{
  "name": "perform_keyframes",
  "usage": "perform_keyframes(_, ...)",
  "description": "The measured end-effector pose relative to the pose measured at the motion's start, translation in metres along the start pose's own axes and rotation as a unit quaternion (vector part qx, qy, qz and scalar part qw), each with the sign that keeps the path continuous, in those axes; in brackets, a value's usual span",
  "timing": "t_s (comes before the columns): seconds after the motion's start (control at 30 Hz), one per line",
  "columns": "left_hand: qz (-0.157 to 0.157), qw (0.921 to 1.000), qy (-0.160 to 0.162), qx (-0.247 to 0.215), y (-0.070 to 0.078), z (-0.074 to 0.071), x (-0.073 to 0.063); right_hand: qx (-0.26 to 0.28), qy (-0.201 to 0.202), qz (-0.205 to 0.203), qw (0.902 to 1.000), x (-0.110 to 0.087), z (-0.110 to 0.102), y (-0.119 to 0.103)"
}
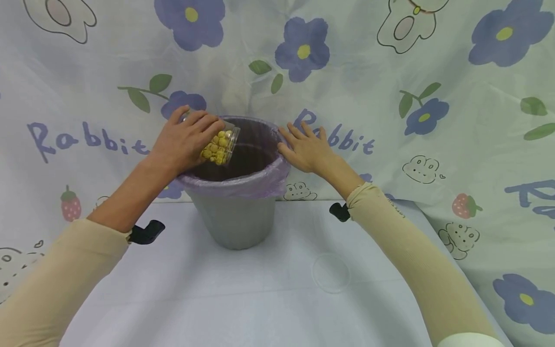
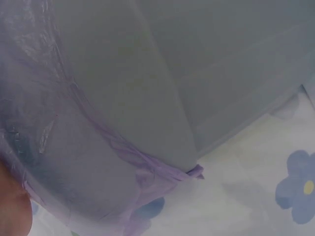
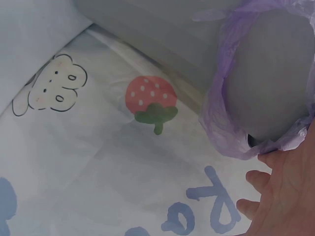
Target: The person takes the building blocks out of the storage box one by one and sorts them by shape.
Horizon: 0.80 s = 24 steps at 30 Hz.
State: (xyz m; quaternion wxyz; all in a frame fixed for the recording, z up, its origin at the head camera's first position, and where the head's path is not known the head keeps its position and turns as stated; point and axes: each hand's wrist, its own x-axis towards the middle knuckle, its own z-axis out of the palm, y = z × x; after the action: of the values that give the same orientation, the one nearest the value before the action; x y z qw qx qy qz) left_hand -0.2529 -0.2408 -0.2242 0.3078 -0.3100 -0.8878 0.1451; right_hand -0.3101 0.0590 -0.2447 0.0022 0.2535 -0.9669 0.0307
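In the head view my left hand (image 1: 188, 140) grips a clear plastic jar (image 1: 234, 137) holding small yellow lumpy pieces (image 1: 217, 148), whose exact kind I cannot tell. The jar is tilted over the mouth of a grey trash bin (image 1: 236, 221). A thin purple trash bag (image 1: 256, 180) lines the bin and folds over its rim. My right hand (image 1: 308, 149), fingers spread and fairly straight, is at the bin's right rim beside the bag. In the right wrist view that hand (image 3: 288, 187) lies next to the bag's edge; whether it presses is unclear.
A round transparent lid (image 1: 331, 273) lies flat on the white tabletop (image 1: 243, 308), to the right in front of the bin. Behind the bin hangs a patterned cloth (image 1: 355, 86) with flowers, rabbits and lettering.
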Motion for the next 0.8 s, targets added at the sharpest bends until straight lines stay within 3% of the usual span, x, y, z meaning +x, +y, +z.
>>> perform_keyframes(0.2,0.006,1.0000,0.001,-0.001,0.0002,-0.0001,-0.0003,0.000,0.000,-0.001,1.0000,0.0000,0.0005,-0.0005)
perform_keyframes(0.57,0.054,0.9969,0.048,0.029,-0.0032,0.0040,0.0018,-0.001,0.000,-0.001,1.0000,0.0007,0.0006,0.0000)
perform_keyframes(0.7,0.055,0.9973,0.027,0.041,-0.0017,0.0029,0.0028,0.002,-0.002,-0.001,1.0000,0.0004,0.0009,0.0002)
perform_keyframes(0.8,0.048,0.9970,-0.016,0.058,0.0009,-0.0009,0.0029,0.002,-0.001,0.000,1.0000,0.0004,0.0009,0.0003)
